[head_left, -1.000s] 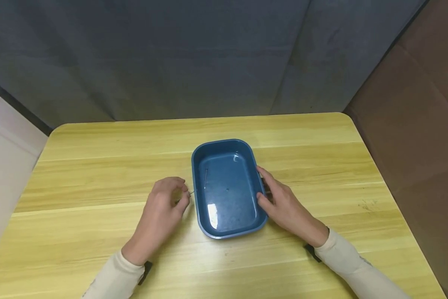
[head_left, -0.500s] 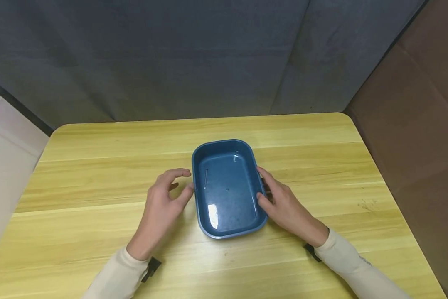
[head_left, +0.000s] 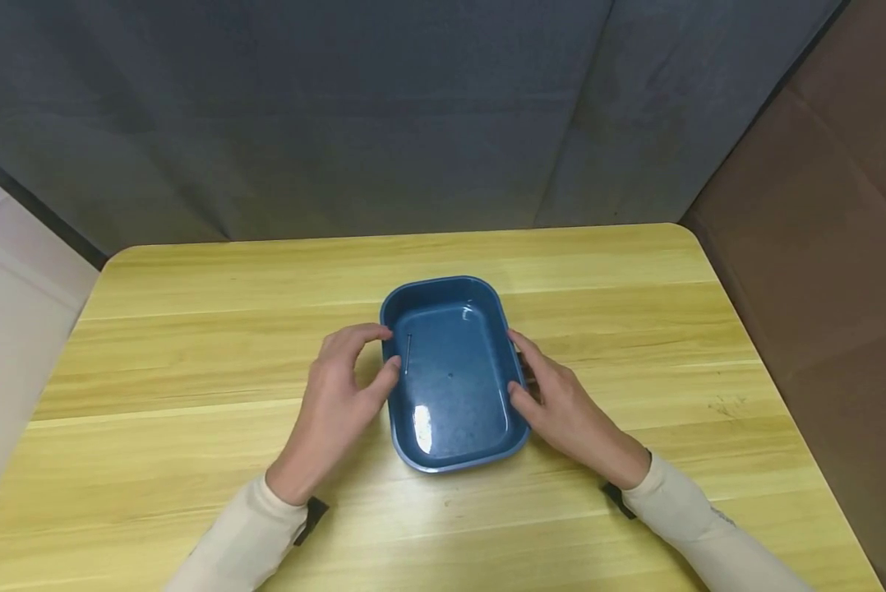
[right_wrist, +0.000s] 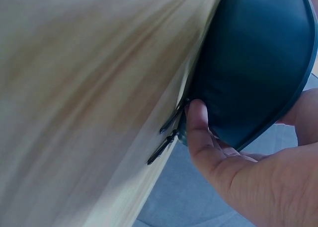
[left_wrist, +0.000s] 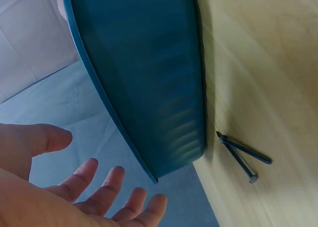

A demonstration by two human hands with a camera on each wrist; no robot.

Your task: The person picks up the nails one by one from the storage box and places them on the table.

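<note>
A dark blue rectangular tray (head_left: 443, 280) stands in the middle of a yellow wooden table (head_left: 191, 329). One thin nail (head_left: 408, 353) lies inside it near the left wall. My left hand (head_left: 388, 347) is at the tray's left rim with loose, spread fingers that grip nothing. In the left wrist view those fingers (left_wrist: 114, 187) hang apart from the tray wall (left_wrist: 149, 78), and two dark nails (left_wrist: 243, 155) lie on the table beside it. My right hand (head_left: 517, 362) rests against the tray's right wall. Its thumb (right_wrist: 198, 122) touches the tray (right_wrist: 253, 63), with nails (right_wrist: 166, 135) on the table just beside it.
A grey cloth backdrop (head_left: 376, 115) hangs behind the table, with a brown panel (head_left: 820, 230) at the right. The table's rounded far corners and right edge are in view. Black wrist straps (head_left: 616, 497) sit on the beige sleeves.
The left hand, curled with a thin metal tip at its fingertips a second ago, has opened and moved right to the tray's left rim. The right hand and the tray have stayed put.
</note>
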